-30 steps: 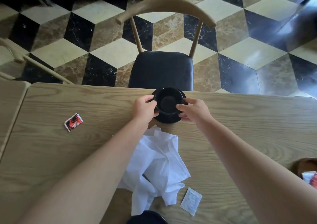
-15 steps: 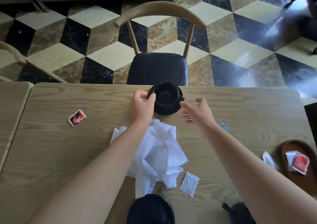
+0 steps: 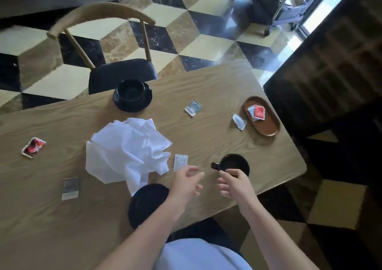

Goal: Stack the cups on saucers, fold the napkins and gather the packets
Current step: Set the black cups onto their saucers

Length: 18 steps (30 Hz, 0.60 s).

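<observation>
Right hand (image 3: pixel 235 184) sits at the near rim of the loose black cup (image 3: pixel 234 164), fingers curled and partly spread; contact looks imminent or just made, and I cannot tell whether it has a grip. Left hand (image 3: pixel 187 182) hovers half-open and empty, just near of a small white packet (image 3: pixel 180 162) and above the right edge of the bare black saucer (image 3: pixel 147 204).

Step in hand, as I judge it: get this cup onto that saucer. The cup stands upright on the table (image 3: pixel 206 137), close to the near right edge, handle pointing left. The saucer lies to the left of the cup, at the near edge of the table, partly under the left forearm.

To do it well:
- Take the cup by the body or handle with a firm pinch; glazed ware is likely to be slippery.
- Lift clear of the table before moving left, so the white packet is not swept along.
- Steady the saucer with the left hand; it sits near the edge and could slide off.
- Set the cup in the saucer's centre well.

Elsewhere: a cup on its saucer (image 3: pixel 132 96) at the far edge; crumpled white napkins (image 3: pixel 126 149) mid-table, unfolded; red packet (image 3: pixel 33 147) far left; a grey packet (image 3: pixel 70 188) near left; two pale packets (image 3: pixel 193 107) toward the wooden tray (image 3: pixel 268 129), which already holds a couple.
</observation>
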Each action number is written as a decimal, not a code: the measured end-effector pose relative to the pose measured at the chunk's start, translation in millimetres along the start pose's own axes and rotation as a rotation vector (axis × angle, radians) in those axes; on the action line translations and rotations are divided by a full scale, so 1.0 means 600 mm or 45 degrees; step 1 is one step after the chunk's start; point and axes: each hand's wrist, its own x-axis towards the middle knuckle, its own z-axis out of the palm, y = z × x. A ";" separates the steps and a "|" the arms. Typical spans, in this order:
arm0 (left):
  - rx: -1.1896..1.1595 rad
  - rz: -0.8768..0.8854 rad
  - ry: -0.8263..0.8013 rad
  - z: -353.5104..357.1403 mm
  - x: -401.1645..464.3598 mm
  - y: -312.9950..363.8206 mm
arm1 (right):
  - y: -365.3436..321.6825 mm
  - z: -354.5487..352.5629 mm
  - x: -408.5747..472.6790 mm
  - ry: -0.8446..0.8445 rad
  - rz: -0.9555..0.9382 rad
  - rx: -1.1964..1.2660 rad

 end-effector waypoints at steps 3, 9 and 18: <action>-0.003 -0.140 -0.013 0.046 0.001 -0.016 | 0.037 -0.050 0.008 0.030 0.073 0.000; -0.044 -0.235 0.097 0.120 0.044 -0.005 | 0.064 -0.111 0.044 -0.018 0.246 0.023; 0.249 -0.160 0.245 0.163 0.121 0.012 | -0.002 -0.158 0.136 -0.127 0.114 -0.164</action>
